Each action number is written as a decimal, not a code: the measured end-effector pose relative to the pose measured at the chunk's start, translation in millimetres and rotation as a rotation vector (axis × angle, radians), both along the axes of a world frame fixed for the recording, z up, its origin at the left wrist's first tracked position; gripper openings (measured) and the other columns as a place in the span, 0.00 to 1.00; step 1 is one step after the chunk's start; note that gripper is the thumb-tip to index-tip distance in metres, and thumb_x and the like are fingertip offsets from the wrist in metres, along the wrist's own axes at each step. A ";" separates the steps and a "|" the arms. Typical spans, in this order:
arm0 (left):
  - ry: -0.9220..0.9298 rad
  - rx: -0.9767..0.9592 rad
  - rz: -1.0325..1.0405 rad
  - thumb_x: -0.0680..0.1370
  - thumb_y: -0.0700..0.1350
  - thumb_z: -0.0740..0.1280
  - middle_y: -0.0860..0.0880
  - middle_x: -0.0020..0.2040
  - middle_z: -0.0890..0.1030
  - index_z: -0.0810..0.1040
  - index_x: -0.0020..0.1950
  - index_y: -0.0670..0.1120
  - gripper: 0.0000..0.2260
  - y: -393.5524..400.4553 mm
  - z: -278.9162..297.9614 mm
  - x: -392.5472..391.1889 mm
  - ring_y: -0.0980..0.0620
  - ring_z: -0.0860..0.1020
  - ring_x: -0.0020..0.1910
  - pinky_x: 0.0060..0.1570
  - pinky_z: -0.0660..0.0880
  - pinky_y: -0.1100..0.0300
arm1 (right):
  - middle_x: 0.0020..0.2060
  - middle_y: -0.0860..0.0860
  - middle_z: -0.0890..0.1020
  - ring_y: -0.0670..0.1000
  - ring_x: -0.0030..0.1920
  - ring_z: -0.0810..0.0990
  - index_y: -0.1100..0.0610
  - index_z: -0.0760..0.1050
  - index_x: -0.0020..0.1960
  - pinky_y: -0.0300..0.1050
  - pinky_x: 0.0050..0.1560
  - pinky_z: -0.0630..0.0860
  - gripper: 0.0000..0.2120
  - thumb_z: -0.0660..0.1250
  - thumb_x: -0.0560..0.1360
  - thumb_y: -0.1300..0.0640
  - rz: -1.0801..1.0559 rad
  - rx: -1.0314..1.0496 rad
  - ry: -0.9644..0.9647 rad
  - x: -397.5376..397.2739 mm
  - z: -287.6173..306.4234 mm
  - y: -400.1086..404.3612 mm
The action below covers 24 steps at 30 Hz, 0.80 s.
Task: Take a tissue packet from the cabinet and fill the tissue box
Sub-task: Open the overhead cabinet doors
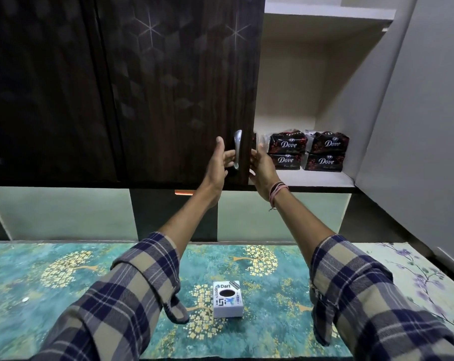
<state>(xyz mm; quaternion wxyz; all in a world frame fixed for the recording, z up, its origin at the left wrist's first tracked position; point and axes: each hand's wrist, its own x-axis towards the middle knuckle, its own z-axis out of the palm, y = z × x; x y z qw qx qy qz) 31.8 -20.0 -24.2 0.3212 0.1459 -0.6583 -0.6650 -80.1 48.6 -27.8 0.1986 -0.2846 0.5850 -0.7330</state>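
A: Cabinet (298, 178) contents?
B: Tissue packets (308, 151) stacked at 2 o'clock; tissue box (228, 299) at 6 on mat (64, 269).
A: Hands?
B: Left hand (222, 160) fingers curled round door handle (237, 149); right hand (262, 165) grips door (181, 87) edge, fingertips hidden.

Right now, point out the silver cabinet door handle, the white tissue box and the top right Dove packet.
silver cabinet door handle (237, 149), head view, mid-bar.
white tissue box (227, 310), head view, front wall.
top right Dove packet (329, 143), head view, logo.
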 end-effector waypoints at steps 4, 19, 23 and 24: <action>0.028 0.004 0.071 0.84 0.67 0.46 0.43 0.48 0.83 0.85 0.56 0.40 0.37 14.3 -6.1 21.4 0.51 0.75 0.42 0.51 0.73 0.56 | 0.46 0.52 0.86 0.50 0.48 0.83 0.51 0.82 0.57 0.52 0.55 0.79 0.26 0.48 0.84 0.41 0.051 0.003 0.014 29.6 -8.1 16.2; 0.439 -0.026 0.551 0.85 0.59 0.52 0.46 0.63 0.83 0.80 0.68 0.44 0.26 113.0 -52.7 195.4 0.50 0.81 0.63 0.64 0.78 0.52 | 0.59 0.62 0.82 0.59 0.58 0.80 0.59 0.80 0.63 0.62 0.63 0.76 0.32 0.50 0.82 0.36 0.365 -0.185 -0.069 189.3 -31.9 68.6; 0.438 -0.029 0.628 0.84 0.61 0.52 0.47 0.64 0.84 0.80 0.68 0.45 0.27 115.6 -52.4 236.6 0.51 0.80 0.64 0.67 0.74 0.49 | 0.58 0.62 0.83 0.64 0.62 0.80 0.61 0.80 0.63 0.62 0.63 0.76 0.33 0.49 0.83 0.37 0.479 -0.175 -0.051 231.6 -32.7 57.8; 0.438 -0.031 0.658 0.84 0.61 0.52 0.47 0.64 0.84 0.80 0.68 0.45 0.28 113.5 -52.0 247.3 0.51 0.80 0.64 0.68 0.74 0.48 | 0.59 0.62 0.83 0.65 0.63 0.79 0.60 0.80 0.63 0.63 0.64 0.76 0.33 0.49 0.82 0.36 0.501 -0.162 -0.051 243.6 -31.9 53.9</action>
